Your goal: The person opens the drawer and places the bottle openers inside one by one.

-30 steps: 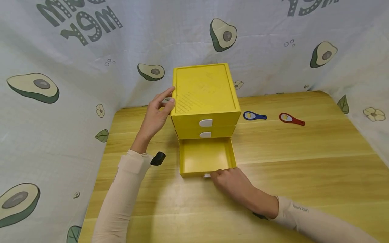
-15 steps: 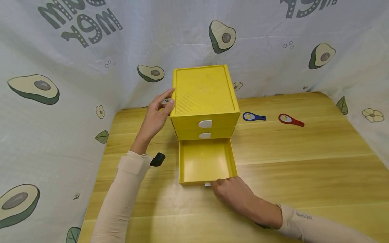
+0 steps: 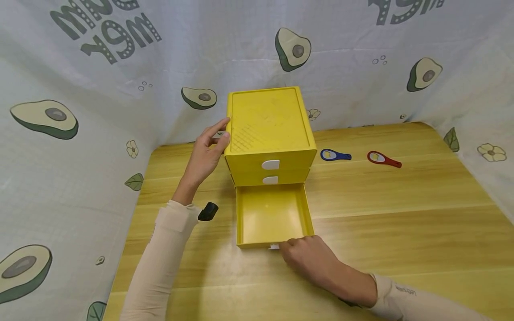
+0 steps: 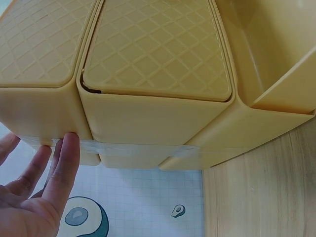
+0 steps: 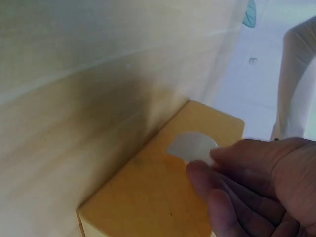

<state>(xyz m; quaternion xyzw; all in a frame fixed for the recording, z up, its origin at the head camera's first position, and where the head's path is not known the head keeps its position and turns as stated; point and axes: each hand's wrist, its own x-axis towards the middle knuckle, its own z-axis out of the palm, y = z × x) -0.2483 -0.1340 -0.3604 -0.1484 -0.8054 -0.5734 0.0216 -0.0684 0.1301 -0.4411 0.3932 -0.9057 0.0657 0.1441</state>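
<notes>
A yellow three-tier drawer unit stands at the back of the table. Its bottom drawer is pulled out with nothing inside, while the two upper drawers are closed. The person's left hand touches the unit's left side near the top; in the left wrist view, its spread fingers rest against the side wall. At the drawer's front, the right hand grips the white handle. The right wrist view shows thumb and fingers pinching that handle.
Right of the unit lie a blue paddle-shaped piece and a red one, each with a picture on its round end. An avocado-print cloth hangs behind and beside the wooden table.
The right hand has drawn the bottom drawer further out toward the person, mostly in the first half second. The left hand stays against the unit's side.
</notes>
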